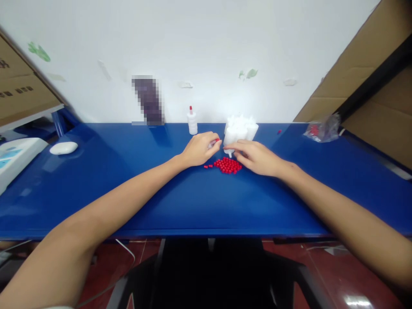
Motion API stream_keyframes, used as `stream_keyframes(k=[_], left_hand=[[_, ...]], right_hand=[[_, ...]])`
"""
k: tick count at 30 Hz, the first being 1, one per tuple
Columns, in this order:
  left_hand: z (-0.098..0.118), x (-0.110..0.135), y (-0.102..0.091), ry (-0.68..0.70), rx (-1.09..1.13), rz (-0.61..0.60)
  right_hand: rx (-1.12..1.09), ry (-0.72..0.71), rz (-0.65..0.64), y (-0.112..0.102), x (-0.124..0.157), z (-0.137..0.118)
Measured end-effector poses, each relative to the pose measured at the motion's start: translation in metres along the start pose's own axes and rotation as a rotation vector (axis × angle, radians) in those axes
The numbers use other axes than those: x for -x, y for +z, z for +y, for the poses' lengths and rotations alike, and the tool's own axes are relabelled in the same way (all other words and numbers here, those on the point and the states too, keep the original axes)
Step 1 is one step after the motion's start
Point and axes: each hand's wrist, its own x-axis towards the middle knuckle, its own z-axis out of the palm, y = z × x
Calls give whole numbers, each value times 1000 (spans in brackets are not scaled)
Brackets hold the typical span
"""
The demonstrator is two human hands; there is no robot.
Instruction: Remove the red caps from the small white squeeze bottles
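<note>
Reading left to right: our left hand [200,149] pinched shut on red cap [217,140], cap end pointing right. Just right of it, white bottle [229,137], near upright, fronting bottle cluster [242,125]. On table [161,184], cap pile [228,165] between hands. Our right hand [257,158] fingers curled at bottle; we cannot tell grip.

Bright, soft picture; white bottles [240,126] overexposed, edges bowed.

The dark upright object [148,99] is pixelated beyond telling.
</note>
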Motion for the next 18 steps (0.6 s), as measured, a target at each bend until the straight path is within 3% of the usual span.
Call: stream_keyframes(k=[6, 8, 14, 18], left_hand=[[-2, -3, 0, -50, 127, -22], [-2, -7, -7, -98, 149, -88], [-7, -16, -50, -168, 336, -683], [-6, -15, -70, -143, 435, -915]], right_hand=[[43, 172, -20, -5, -1, 3], [102, 224, -58, -10, -1, 4], [342, 241, -121, -21, 3, 10], [393, 222, -115, -23, 5, 13]])
